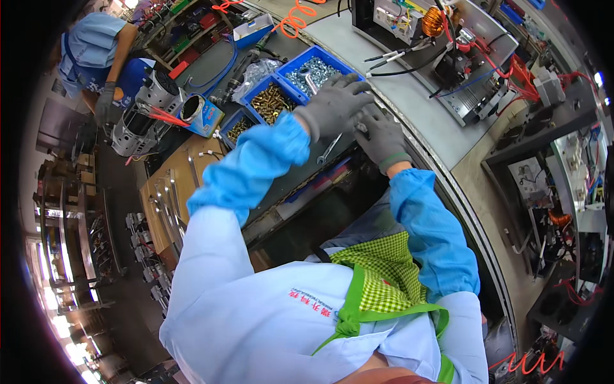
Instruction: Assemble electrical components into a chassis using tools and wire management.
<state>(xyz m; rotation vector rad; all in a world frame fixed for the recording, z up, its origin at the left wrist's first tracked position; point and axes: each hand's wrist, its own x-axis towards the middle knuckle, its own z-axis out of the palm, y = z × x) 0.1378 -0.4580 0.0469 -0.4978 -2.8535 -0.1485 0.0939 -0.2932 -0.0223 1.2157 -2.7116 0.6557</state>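
Note:
My left hand [336,104], in a grey glove, reaches over the near edge of a blue bin of silvery nuts or washers [313,72]. Its fingers are stretched out and slightly apart, palm down, with nothing visible in them. Right beside it, my gloved right hand [384,139] has its fingers curled; whatever they hold is hidden. One wrench [311,84] rests on the silvery hardware, its lower part behind my left hand. Another wrench [329,148] lies on the dark bench just below the hands. Brass-coloured bolts [271,102] fill the adjoining blue bin.
A smaller bin of bolts [238,128] and a blue box [202,115] stand to the left. Long metal rods [171,201] lie on a brown board. Open electrical units with a copper coil [434,22] and cables occupy the right. A co-worker's gloved hand [105,102] is at far left.

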